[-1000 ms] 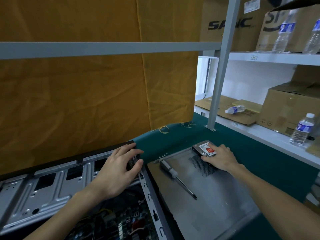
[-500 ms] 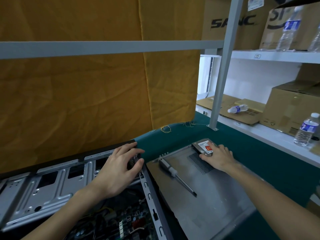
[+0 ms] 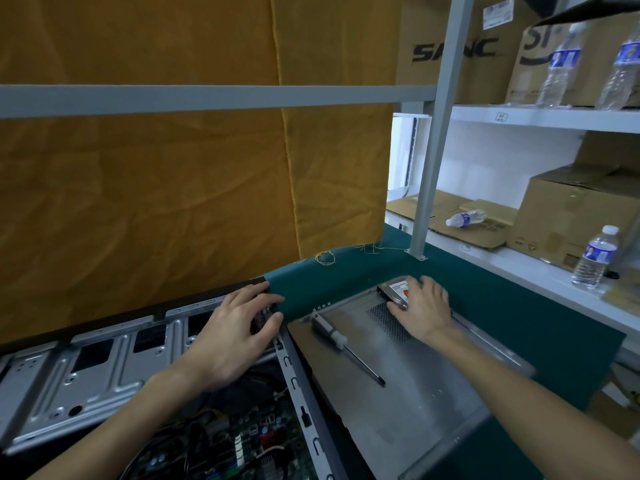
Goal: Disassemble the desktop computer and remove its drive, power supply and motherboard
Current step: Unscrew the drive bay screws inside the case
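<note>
Two bare forearms, no sleeves in sight; the left hand (image 3: 239, 336) and right hand (image 3: 424, 311) carry no gloves, rings or watch.

open computer case (image 3: 104, 372) is laid at the table's (image 3: 519, 317) left near corner, motherboard (image 3: 235, 441) inside it. removed side panel (image 3: 415, 393) is laid just right of the case. screwdriver (image 3: 341, 342) is placed on the panel's left part, drive (image 3: 394, 292) at its far edge. shelf (image 3: 540, 268) with boxes and bottles is set right of the table.
</note>
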`<state>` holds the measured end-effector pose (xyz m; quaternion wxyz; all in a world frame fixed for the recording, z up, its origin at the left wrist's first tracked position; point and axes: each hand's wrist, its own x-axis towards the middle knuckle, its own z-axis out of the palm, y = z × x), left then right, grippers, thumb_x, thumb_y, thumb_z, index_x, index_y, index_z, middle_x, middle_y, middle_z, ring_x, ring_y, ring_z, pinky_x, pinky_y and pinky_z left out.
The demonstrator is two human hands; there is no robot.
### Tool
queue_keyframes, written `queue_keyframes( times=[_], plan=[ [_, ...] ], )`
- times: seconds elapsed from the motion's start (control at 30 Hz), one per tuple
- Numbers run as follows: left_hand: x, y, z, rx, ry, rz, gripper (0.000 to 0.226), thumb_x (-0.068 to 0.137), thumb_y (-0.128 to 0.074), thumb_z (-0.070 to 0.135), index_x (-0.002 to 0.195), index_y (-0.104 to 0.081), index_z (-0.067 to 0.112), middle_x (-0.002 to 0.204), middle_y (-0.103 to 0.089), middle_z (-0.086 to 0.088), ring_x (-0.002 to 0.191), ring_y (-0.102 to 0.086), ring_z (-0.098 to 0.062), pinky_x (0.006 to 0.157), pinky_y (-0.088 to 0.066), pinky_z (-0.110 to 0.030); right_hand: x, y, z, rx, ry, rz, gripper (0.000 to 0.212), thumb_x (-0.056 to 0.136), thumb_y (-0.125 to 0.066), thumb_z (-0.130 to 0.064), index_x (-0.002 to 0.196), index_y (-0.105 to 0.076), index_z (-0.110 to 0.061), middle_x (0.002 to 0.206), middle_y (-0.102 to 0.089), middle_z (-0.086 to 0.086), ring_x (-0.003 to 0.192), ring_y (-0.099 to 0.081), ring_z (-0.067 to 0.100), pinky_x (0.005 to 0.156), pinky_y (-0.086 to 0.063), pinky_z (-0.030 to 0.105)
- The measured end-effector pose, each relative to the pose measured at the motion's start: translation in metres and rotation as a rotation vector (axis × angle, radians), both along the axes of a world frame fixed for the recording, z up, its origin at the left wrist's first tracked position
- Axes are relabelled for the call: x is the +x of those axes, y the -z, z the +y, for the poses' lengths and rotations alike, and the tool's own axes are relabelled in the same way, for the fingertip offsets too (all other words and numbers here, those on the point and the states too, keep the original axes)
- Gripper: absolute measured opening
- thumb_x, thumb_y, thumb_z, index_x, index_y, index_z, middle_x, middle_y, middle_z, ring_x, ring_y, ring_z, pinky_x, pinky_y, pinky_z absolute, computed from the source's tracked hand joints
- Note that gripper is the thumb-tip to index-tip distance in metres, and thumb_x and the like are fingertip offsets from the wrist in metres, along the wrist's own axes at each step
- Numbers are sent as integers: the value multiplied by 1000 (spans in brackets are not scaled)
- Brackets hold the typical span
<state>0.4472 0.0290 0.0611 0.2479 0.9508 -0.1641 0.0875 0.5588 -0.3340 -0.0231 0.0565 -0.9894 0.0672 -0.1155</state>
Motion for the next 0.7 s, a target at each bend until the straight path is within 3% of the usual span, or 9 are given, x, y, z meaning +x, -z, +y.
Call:
queue_keyframes(
  times=[0.07,0.17,0.3,0.43,0.5,0.6,0.7],
  plan=[
    [0,0,-1,-2,-2,0,47,101,-38,57,142,-51,40,159,-32,17,148,-19,-6,123,-23,-37,-16,-2,29,56,-166,-49,61,95,-51,-62,138,-53,-17,134,-53,10,125,-50,29,108,-38,41],
    [-1,-1,-1,6,-2,0,46,102,-38,56,143,-50,40,160,-32,15,149,-19,-7,123,-22,-38,-39,-1,76,139,-319,179,65,95,-50,-64,139,-49,-17,138,-51,7,123,-55,30,101,-47,45],
    [-4,-3,-2,30,1,9,49,104,-35,54,148,-47,37,162,-29,12,151,-18,-10,124,-21,-39,-46,-1,108,10,-359,222,44,103,-54,-37,135,-46,-8,130,-57,15,113,-60,36,91,-52,48],
    [-6,-4,-1,48,13,26,50,106,-31,51,152,-42,36,165,-26,9,154,-14,-13,125,-18,-38,-46,-3,120,-32,-320,228,16,104,-50,-18,116,-58,-12,117,-69,13,103,-66,32,81,-49,40],
    [-10,-6,1,26,36,43,51,107,-28,51,153,-41,34,165,-26,9,154,-15,-11,126,-17,-36,-51,-14,125,105,-300,229,14,101,-51,-23,100,-64,-17,102,-71,9,85,-66,28,69,-49,34],
    [-24,-10,11,-1,90,79,57,104,-23,57,154,-39,33,163,-28,12,151,-20,-6,124,-19,-31,-65,-49,132,490,-307,133,22,96,-63,-31,81,-73,-18,72,-71,1,52,-56,11,43,-40,21],
    [-45,-14,29,-18,122,111,54,104,-26,58,149,-44,34,150,-44,15,139,-38,-6,113,-33,-27,-94,-99,145,836,-347,-59,21,93,-72,-34,79,-76,-20,66,-70,-5,51,-52,6,49,-40,21]
  ],
)
